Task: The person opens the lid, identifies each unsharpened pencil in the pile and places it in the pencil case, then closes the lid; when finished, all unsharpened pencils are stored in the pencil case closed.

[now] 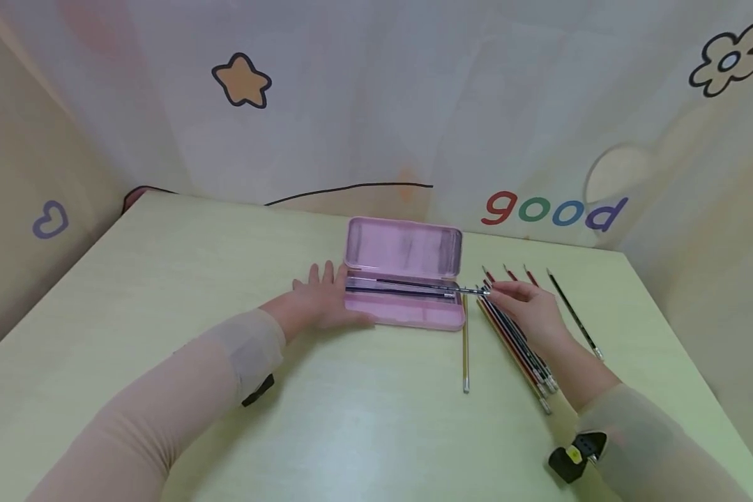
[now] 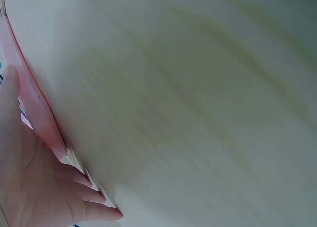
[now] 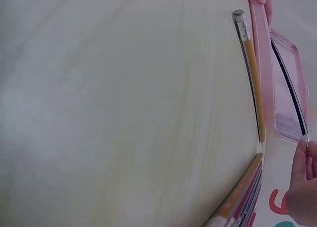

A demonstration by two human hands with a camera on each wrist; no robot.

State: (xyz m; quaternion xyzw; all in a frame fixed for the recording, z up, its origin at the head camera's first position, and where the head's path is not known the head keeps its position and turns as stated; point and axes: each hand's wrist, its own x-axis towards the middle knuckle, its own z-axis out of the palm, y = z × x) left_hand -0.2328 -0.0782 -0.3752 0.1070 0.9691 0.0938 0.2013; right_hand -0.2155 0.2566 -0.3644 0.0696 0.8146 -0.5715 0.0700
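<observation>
A pink pencil case [image 1: 404, 317] lies on the table with its lid [image 1: 404, 247] raised at the back. My left hand [image 1: 323, 300] rests against the case's left end, fingers spread and thumb along the front edge. In the left wrist view, that thumb touches the pink wall. My right hand [image 1: 530, 310] pinches a dark pencil [image 3: 289, 88] by its eraser end, and the pencil slants over the open case. Beneath it, another dark pencil [image 1: 401, 291] lies inside the case.
A yellow pencil [image 1: 466, 355] lies by the case's right end. Right of it is a bundle of several pencils [image 1: 517, 348], partly under my right hand. Farther right lies a single dark pencil [image 1: 574, 312]. A printed curtain [image 1: 364, 104] hangs behind the table [image 1: 364, 432].
</observation>
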